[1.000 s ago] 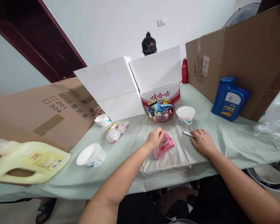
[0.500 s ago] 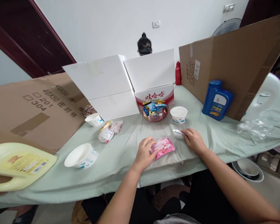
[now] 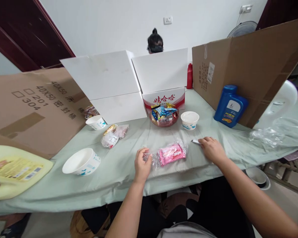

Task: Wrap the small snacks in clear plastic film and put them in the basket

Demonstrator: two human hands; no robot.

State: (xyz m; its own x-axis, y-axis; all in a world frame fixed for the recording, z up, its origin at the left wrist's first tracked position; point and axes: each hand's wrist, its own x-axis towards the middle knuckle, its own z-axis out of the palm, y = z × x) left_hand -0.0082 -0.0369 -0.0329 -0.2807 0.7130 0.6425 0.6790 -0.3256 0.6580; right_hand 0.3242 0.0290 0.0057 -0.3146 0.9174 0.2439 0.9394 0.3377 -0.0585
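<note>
Pink packets [image 3: 172, 154] lie inside a clear plastic bag [image 3: 155, 161] on the cloth in front of me. My left hand [image 3: 142, 164] has its fingers closed on the loose left end of this bag. To the right of the bag, my right hand [image 3: 213, 150] rests low over the cloth, its fingers around a slim white stick-like tool [image 3: 195, 141]. Only the tool's tip shows, pointing left; its kind I cannot make out. Beyond them stands a glass bowl [image 3: 161, 122] heaped with wrapped snacks, beside a white paper bowl [image 3: 190, 120].
Two more paper bowls [image 3: 82, 162] and a bag of snacks [image 3: 114, 135] are on the left. A yellow jug [image 3: 17, 172] lies near the left edge. White boards [image 3: 101, 79], cardboard [image 3: 248, 66] and a blue bottle [image 3: 230, 105] surround the table. A person's head shows behind the boards.
My left hand has moved left, off the pink packets and onto the bag's loose end. The packets now show fully. My right hand has shifted slightly right with the white tool.
</note>
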